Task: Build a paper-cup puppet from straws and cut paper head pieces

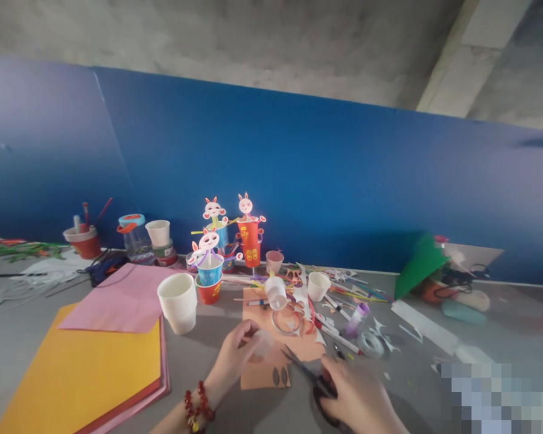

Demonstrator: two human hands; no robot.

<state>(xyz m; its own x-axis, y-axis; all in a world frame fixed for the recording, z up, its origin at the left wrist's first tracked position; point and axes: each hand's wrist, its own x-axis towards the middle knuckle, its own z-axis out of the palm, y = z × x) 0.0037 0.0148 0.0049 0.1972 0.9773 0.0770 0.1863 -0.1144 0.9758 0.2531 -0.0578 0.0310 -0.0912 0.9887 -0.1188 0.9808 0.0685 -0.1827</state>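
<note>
My left hand [235, 349], with a red bead bracelet at the wrist, pinches a pale, rounded, thin piece [264, 345], probably paper. My right hand [355, 389] has its fingers in the dark handles of a pair of scissors [303, 365]. The blades are parted a little and point toward the pale piece, with a gap between them. Beneath both lies an orange paper sheet [257, 377] with two dark leaf-shaped cut-outs or holes. A white paper cup [276, 293] lies tipped over just behind my hands.
Yellow card [90, 355] and pink paper [117, 298] lie at left, beside stacked white cups [178, 304]. Cup figures with rabbit faces [209, 240] stand behind. Markers [339, 337], clear tape [371, 343] and paper scraps are at right. A blue panel [298, 181] borders the table.
</note>
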